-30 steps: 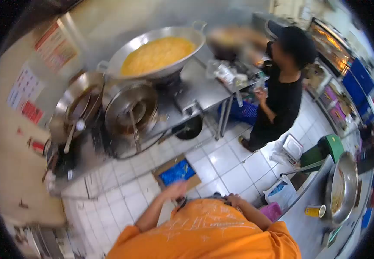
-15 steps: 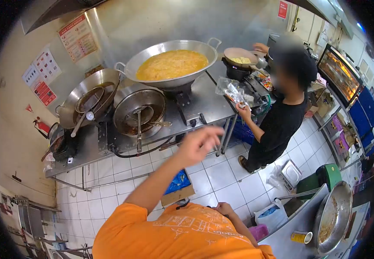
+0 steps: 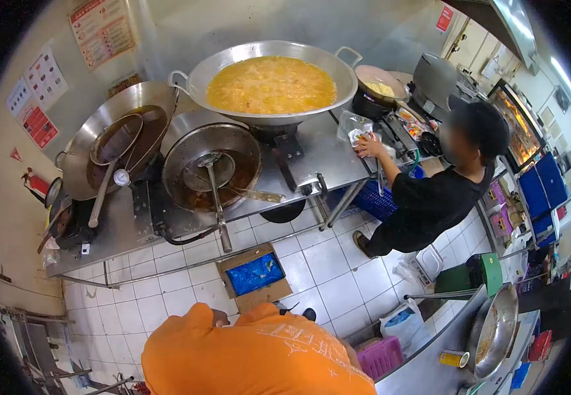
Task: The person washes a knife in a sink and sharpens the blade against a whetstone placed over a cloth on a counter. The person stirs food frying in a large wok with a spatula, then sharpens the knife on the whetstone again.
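Observation:
My orange shirt (image 3: 259,359) fills the bottom of the head view and covers most of both arms. A small part of my left hand (image 3: 220,318) shows at the shirt's upper edge, above the white tiled floor (image 3: 325,253); its fingers are hidden. My right hand is out of sight behind the shirt. Nearest to my left hand is a cardboard box with a blue bag inside (image 3: 254,275) on the floor. Beyond it stands a steel stove counter (image 3: 318,155) with a large wok of yellow liquid (image 3: 272,82).
A wok with a ladle (image 3: 209,168) and another dark wok (image 3: 117,141) sit left on the counter. A person in black (image 3: 430,201) bends at the counter's right end, one hand on plastic bags (image 3: 364,141). At lower right are a steel pan (image 3: 493,332), a yellow can (image 3: 453,359) and a pink crate (image 3: 381,355).
My left arm, raised toward the counter half a second ago, has dropped back down to my shirt. The view has tilted. The person in black has bent lower over the counter.

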The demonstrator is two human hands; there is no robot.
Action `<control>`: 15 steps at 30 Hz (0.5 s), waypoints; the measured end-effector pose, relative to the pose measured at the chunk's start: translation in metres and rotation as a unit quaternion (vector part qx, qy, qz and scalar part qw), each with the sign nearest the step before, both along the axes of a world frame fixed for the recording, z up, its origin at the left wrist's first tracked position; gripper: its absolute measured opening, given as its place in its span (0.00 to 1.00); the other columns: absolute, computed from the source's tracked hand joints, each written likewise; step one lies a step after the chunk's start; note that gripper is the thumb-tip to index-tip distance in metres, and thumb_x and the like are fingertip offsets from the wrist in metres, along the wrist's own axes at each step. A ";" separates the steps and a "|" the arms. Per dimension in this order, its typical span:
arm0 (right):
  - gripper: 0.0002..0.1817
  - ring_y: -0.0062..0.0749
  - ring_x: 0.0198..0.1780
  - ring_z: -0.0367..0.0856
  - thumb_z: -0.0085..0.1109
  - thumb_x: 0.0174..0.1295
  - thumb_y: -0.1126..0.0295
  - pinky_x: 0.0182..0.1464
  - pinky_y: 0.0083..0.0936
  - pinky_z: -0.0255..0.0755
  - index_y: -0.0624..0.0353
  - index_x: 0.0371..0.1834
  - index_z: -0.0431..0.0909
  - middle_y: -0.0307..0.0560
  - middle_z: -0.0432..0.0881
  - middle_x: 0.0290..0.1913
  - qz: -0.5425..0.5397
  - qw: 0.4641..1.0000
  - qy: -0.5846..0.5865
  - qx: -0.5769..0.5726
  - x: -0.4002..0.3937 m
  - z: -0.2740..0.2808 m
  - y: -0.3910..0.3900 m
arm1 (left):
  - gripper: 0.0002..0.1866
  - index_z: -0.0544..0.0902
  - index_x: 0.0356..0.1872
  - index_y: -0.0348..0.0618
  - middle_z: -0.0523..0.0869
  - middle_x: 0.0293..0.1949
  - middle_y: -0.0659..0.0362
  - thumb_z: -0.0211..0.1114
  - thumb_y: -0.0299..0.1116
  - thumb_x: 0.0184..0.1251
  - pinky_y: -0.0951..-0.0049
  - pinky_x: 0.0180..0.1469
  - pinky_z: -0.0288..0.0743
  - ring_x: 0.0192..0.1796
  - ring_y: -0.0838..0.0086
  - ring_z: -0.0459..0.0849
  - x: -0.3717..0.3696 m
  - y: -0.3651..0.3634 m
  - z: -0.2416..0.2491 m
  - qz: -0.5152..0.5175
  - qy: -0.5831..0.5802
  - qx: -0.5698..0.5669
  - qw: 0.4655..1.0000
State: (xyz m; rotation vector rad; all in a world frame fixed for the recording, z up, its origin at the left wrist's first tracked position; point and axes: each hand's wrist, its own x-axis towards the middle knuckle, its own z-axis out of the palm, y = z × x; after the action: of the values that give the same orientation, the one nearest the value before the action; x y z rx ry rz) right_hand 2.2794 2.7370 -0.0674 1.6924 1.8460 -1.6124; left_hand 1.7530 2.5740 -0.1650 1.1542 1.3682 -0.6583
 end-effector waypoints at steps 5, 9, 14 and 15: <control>0.19 0.47 0.31 0.87 0.70 0.61 0.53 0.38 0.41 0.79 0.59 0.38 0.88 0.61 0.88 0.32 -0.031 0.999 0.022 0.034 -0.060 -0.025 -0.034 | 0.24 0.88 0.46 0.39 0.91 0.41 0.51 0.61 0.53 0.76 0.60 0.48 0.83 0.43 0.63 0.89 -0.016 0.082 -0.012 0.013 -0.018 0.141 0.990; 0.17 0.50 0.31 0.87 0.68 0.62 0.54 0.37 0.44 0.78 0.58 0.40 0.89 0.62 0.88 0.33 -0.047 0.991 0.121 0.008 -0.088 -0.004 -0.055 | 0.21 0.86 0.47 0.37 0.91 0.39 0.48 0.59 0.48 0.79 0.58 0.45 0.84 0.41 0.62 0.90 0.017 0.176 0.009 0.180 -0.110 0.294 0.932; 0.22 0.59 0.36 0.87 0.68 0.66 0.51 0.39 0.47 0.78 0.63 0.37 0.85 0.64 0.88 0.35 -0.107 0.987 0.027 0.118 -0.097 0.053 -0.082 | 0.20 0.83 0.56 0.40 0.92 0.40 0.54 0.57 0.47 0.83 0.69 0.40 0.84 0.37 0.70 0.90 0.046 0.216 0.047 0.276 -0.206 0.270 0.899; 0.21 0.56 0.34 0.87 0.68 0.65 0.52 0.37 0.47 0.77 0.63 0.35 0.85 0.64 0.87 0.33 -0.129 0.981 0.008 0.147 -0.097 0.076 -0.089 | 0.20 0.83 0.56 0.40 0.92 0.39 0.54 0.58 0.47 0.83 0.69 0.40 0.84 0.36 0.71 0.90 0.045 0.213 0.047 0.264 -0.208 0.239 0.911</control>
State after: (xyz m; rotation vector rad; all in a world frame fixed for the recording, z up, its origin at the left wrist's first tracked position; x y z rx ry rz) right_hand 2.1824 2.6477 0.0082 2.1277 2.0265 -1.4979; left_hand 1.7976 2.7866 -0.1177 1.1383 1.4116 0.3213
